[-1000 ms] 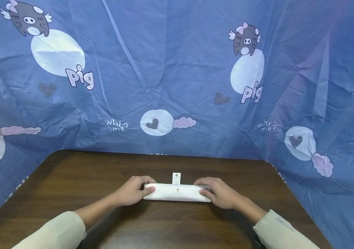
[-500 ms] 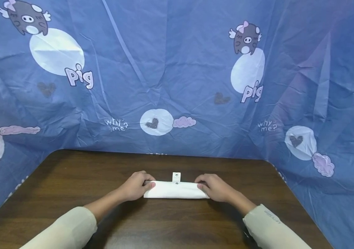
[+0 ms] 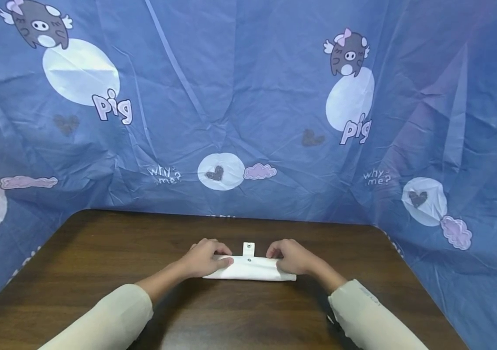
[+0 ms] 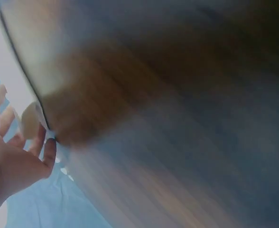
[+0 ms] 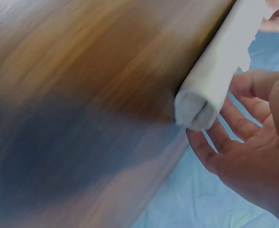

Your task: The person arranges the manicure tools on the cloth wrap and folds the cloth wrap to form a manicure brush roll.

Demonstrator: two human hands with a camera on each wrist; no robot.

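Note:
A white rolled-up case (image 3: 250,271) lies crosswise on the brown table. From its far side a short tab (image 3: 248,248) with a metal snap sticks out flat, and a second snap shows on the roll close to the tab's base. My left hand (image 3: 204,258) holds the roll's left part, thumb on top and fingers behind. At the right part my right hand (image 3: 294,257) grips it, thumb against the roll and fingers at its back edge. The right wrist view shows the roll's open end (image 5: 195,110), with folded layers inside.
The dark wooden table (image 3: 248,321) has rounded far corners. Behind and beside it hangs a blue printed cloth (image 3: 274,107) with pigs, hearts and lettering. Light sleeves (image 3: 104,316) cover both forearms.
The roll has turned so its snap now sits by the tab's base. Both hands have shifted inward along it, the left one more clearly. The tab stays in place.

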